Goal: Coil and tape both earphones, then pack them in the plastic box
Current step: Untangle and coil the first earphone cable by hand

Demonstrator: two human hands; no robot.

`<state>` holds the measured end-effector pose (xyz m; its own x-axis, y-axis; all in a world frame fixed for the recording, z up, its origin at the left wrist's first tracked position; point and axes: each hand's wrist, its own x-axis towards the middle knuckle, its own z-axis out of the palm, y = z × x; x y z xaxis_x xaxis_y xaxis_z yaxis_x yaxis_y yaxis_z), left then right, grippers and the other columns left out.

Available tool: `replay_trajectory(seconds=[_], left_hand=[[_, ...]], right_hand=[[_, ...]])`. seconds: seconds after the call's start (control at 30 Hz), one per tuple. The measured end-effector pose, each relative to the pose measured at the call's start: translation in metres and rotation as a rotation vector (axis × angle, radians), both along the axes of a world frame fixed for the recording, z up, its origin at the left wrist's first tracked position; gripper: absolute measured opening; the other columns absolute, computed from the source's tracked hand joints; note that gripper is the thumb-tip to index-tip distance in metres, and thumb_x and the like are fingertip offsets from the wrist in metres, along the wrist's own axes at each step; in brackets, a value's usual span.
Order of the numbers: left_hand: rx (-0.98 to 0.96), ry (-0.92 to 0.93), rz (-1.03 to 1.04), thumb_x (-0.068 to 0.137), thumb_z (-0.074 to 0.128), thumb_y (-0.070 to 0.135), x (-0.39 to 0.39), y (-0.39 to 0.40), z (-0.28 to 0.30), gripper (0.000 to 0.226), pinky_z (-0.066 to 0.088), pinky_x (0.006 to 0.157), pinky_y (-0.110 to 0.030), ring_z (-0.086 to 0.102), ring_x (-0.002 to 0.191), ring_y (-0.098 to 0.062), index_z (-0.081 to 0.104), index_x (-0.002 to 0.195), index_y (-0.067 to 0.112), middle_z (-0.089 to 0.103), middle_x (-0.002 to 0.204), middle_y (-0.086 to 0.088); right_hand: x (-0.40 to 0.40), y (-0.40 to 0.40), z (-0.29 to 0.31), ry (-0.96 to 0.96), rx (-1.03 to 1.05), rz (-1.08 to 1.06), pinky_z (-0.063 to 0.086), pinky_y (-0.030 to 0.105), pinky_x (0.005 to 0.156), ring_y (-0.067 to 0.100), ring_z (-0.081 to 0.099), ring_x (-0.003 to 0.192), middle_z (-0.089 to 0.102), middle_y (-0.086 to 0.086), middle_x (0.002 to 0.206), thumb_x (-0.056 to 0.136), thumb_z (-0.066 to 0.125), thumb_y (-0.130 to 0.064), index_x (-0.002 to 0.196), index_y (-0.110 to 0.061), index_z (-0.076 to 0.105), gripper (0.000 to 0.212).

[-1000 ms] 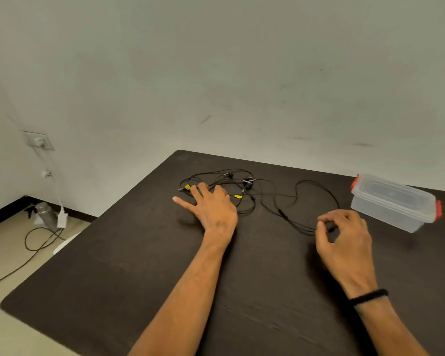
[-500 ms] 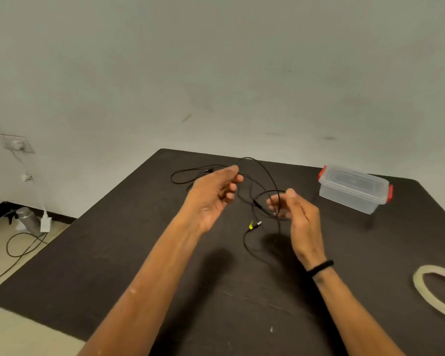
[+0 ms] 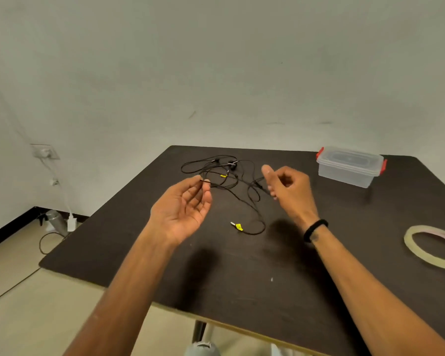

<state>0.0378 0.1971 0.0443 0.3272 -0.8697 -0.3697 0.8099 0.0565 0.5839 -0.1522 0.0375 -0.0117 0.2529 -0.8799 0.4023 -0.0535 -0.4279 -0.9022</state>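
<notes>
1. Counted on the dark table [image 3: 242, 278]: one tangle of black earphone cables [image 3: 224, 173], in which I cannot tell the separate sets apart; two yellow tags, one in the tangle [image 3: 223, 176] and one by a plug [image 3: 239, 226] near the table's middle; one lidded plastic box [image 3: 350, 166] with red clips at about 1 o'clock; one tape roll [image 3: 432, 246] lying flat at 3 o'clock.
2. The left hand [image 3: 184, 209] is palm-up with fingers loosely curled, thumb and forefinger pinching a cable end at its 12 o'clock.
3. The right hand [image 3: 289, 187] is half open, thumb up, fingers curled; a cable runs to its fingers, but I cannot tell if they grip it.
4. The tangle lies at the far side, at 12 o'clock, between and beyond the hands.
5. Half a second earlier both hands were closer together with a loop raised between them; now they are apart, and the tagged plug lies on the table.
</notes>
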Motion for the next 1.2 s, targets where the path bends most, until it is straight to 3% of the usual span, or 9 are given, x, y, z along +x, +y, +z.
replay_trajectory(seconds=[0.17, 0.3, 0.47, 0.67, 0.73, 0.8, 0.9, 1.03, 1.2], left_hand=[[-0.012, 0.076, 0.113, 0.091, 0.071, -0.002, -0.015, 0.02, -0.008, 0.014, 0.066, 0.069, -0.03, 0.078, 0.085, -0.022, 0.07, 0.105, -0.005, 0.078, 0.092, -0.016], [-0.065, 0.132, 0.154, 0.092, 0.07, -0.002, -0.019, 0.037, -0.009, 0.021, 0.066, 0.069, -0.031, 0.079, 0.092, -0.023, 0.069, 0.113, -0.005, 0.078, 0.095, -0.017], [-0.022, 0.072, 0.192, 0.091, 0.073, 0.003, -0.007, 0.058, -0.018, 0.03, 0.065, 0.068, -0.028, 0.079, 0.087, -0.02, 0.07, 0.121, 0.001, 0.078, 0.096, -0.014], [0.124, -0.017, 0.332, 0.097, 0.068, 0.007, 0.018, 0.063, -0.036, 0.035, 0.063, 0.084, -0.034, 0.074, 0.103, -0.026, 0.063, 0.131, 0.004, 0.072, 0.122, -0.019], [0.211, -0.238, 0.447, 0.1, 0.068, 0.018, 0.016, 0.057, -0.044, 0.047, 0.055, 0.102, -0.04, 0.063, 0.123, -0.033, 0.049, 0.142, 0.013, 0.056, 0.14, -0.021], [0.315, -0.9, 0.676, 0.099, 0.068, 0.035, 0.006, 0.049, -0.051, 0.06, 0.045, 0.11, -0.041, 0.049, 0.138, -0.028, 0.039, 0.15, 0.023, 0.044, 0.15, -0.011], [0.002, -1.813, 0.83, 0.1, 0.062, 0.036, -0.013, 0.016, -0.053, 0.048, 0.034, 0.118, -0.039, 0.047, 0.138, -0.02, 0.055, 0.144, 0.018, 0.056, 0.144, -0.002], [-0.113, -1.868, 0.172, 0.107, 0.049, 0.042, -0.054, -0.06, -0.044, 0.032, 0.054, 0.082, -0.044, 0.066, 0.077, -0.011, 0.07, 0.106, 0.017, 0.072, 0.083, 0.006], [-0.014, -1.942, 0.263, 0.103, 0.048, 0.058, -0.075, -0.123, -0.055, 0.044, 0.036, 0.058, -0.034, 0.053, 0.057, -0.022, 0.049, 0.076, 0.023, 0.053, 0.06, 0.007]], right_hand=[[0.017, 0.036, -0.018, 0.215, 0.105, 0.451, 0.059, 0.036, 0.076, 0.024, 0.076, 0.079, 0.08, 0.012, 0.089, 0.083, 0.081, -0.049, 0.098, -0.007, 0.077, 0.045], [0.01, 0.04, -0.023, 0.247, 0.023, 0.353, 0.056, 0.023, 0.071, 0.005, 0.069, 0.07, 0.078, 0.001, 0.081, 0.085, 0.087, -0.021, 0.098, -0.014, 0.079, 0.017], [-0.001, 0.029, -0.03, 0.602, -0.185, 0.124, 0.048, 0.022, 0.076, 0.007, 0.057, 0.08, 0.063, -0.004, 0.1, 0.076, 0.091, -0.044, 0.115, -0.029, 0.071, 0.046], [0.002, 0.028, -0.035, 0.757, -0.323, 0.124, 0.044, 0.025, 0.076, 0.015, 0.056, 0.09, 0.057, -0.006, 0.095, 0.097, 0.072, -0.031, 0.092, -0.021, 0.069, 0.012], [0.003, 0.028, -0.037, 0.682, -0.346, 0.127, 0.048, 0.029, 0.077, 0.017, 0.06, 0.09, 0.062, -0.007, 0.093, 0.101, 0.067, -0.028, 0.093, -0.02, 0.064, 0.012], [0.002, 0.027, -0.033, 0.472, -0.221, 0.141, 0.055, 0.03, 0.076, 0.015, 0.068, 0.084, 0.072, -0.005, 0.089, 0.103, 0.063, -0.025, 0.094, -0.017, 0.063, 0.012], [0.005, 0.026, -0.022, 0.139, 0.01, 0.258, 0.061, 0.036, 0.076, 0.021, 0.075, 0.075, 0.076, 0.005, 0.086, 0.105, 0.062, -0.018, 0.098, -0.008, 0.064, 0.013], [0.003, 0.019, -0.016, -0.061, 0.138, 0.314, 0.059, 0.034, 0.061, 0.02, 0.059, 0.062, 0.061, 0.015, 0.079, 0.106, 0.061, -0.019, 0.106, 0.004, 0.062, 0.022], [-0.017, 0.008, -0.005, -0.148, 0.232, 0.151, 0.035, 0.013, 0.044, 0.001, 0.055, 0.049, 0.068, 0.005, 0.078, 0.109, 0.055, -0.018, 0.108, 0.004, 0.062, 0.023]])
